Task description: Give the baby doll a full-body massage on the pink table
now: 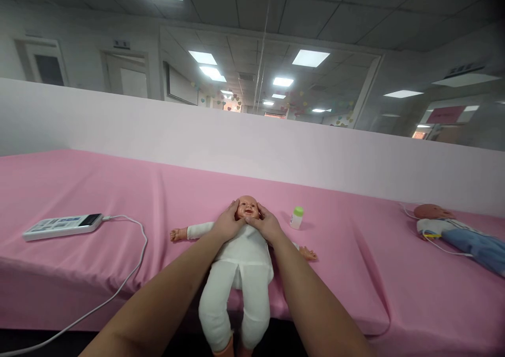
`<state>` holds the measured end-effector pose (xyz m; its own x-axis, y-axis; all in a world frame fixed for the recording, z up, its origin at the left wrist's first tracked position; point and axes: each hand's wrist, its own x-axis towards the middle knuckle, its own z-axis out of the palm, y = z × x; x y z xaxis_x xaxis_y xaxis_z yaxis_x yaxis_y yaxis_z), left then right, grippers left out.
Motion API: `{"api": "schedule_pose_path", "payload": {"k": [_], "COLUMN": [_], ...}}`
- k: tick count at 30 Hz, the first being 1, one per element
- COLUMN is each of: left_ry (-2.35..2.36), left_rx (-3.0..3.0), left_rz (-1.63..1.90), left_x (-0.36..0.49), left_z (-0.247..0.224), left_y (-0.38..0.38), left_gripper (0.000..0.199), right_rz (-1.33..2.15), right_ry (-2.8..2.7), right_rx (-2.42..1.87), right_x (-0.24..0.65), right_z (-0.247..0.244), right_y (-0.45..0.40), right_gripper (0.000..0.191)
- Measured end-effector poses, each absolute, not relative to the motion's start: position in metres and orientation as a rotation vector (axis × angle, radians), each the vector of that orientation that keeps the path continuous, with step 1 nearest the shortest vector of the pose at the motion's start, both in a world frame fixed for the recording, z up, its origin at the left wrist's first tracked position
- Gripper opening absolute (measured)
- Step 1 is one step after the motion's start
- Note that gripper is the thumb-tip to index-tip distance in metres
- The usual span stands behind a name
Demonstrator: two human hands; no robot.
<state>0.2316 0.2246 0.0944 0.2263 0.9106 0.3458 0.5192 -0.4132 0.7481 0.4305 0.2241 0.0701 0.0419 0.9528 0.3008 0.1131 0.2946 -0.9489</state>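
A baby doll [246,249] in a white top and white trousers lies on its back, arms spread, feet toward me. My left hand [229,222] cups the left side of its head, the thumb by the chin. On the other side, my right hand [268,224] cups the head the same way, so the face shows between both hands. The fingertips are partly hidden around the head. To the right of my right hand stands a small white bottle [295,220] with a green cap, upright and untouched.
A pink sheet [335,288] covers the long surface, with a white low wall [244,141] behind. At left lies a white device [63,226] with a dark display; its white cable [140,254] runs off the front edge. A second doll [461,236] in blue lies far right.
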Motion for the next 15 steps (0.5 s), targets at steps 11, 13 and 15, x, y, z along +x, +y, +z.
{"api": "schedule_pose_path", "payload": {"k": [11,13,15], "left_ry": [1.269,1.261,1.254], "left_rx": [1.948,1.94,1.94], "left_rz": [1.191,1.21,1.222], "left_x": [0.229,0.228,0.228], "left_z": [0.08,0.079,0.078], "left_y": [0.235,0.236,0.236], "left_gripper": [0.085,0.082,0.081], "right_rz": [0.834,0.88,0.923], "right_ry": [-1.32,-1.32,-1.31], "right_rx": [-1.086,-1.046,-1.019], "right_x": [0.428,0.427,0.427], "right_z": [0.068,0.07,0.071], "right_y": [0.226,0.224,0.223], "right_gripper": [0.095,0.093,0.091]}}
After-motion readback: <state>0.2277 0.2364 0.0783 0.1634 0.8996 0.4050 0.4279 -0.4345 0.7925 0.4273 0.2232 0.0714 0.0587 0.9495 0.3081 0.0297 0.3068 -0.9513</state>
